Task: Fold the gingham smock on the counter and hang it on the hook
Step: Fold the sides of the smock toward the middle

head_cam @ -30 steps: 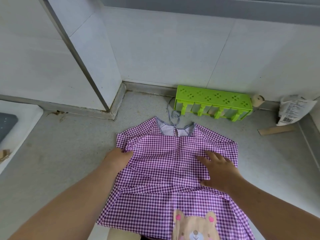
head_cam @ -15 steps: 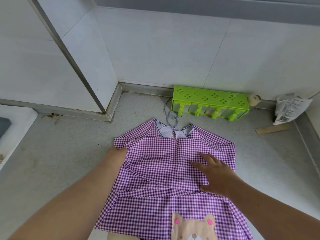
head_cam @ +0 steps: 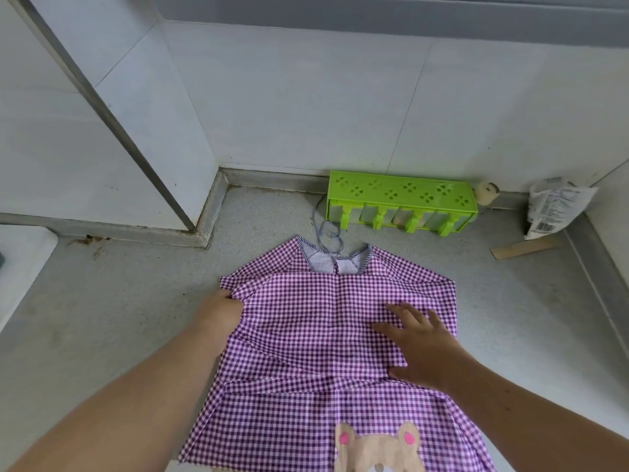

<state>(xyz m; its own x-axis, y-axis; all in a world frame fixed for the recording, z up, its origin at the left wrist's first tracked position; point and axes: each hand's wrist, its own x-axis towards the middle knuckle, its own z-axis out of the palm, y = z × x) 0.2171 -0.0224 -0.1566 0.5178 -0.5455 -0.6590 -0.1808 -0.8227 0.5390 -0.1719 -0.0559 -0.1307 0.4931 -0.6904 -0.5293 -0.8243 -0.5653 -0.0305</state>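
Purple gingham smock [head_cam: 326, 338] lies flat on the grey bench [head_cam: 112, 321], collar toward the wall, its bear patch nearest us and its neck cord trailing toward the green plastic rack [head_cam: 401, 202]. Over the last second little has changed — the cloth sits in the same spot with the same creases, and our view has only tipped up a touch, so the smock appears lower in the frame. We judge the fold has barely advanced; both sleeves are already turned in, and the lengthwise fold and the hanging are still to come. No hook is in view.

Our left hand [head_cam: 221, 310] is at the smock's left edge, its fingers tucked under or into the folded sleeve — it seems to pinch the cloth there, though the fingertips are hidden. Our right hand [head_cam: 420, 345] lies spread and flat on the right half, fingers straight, pressing the fabric down and gripping nothing.
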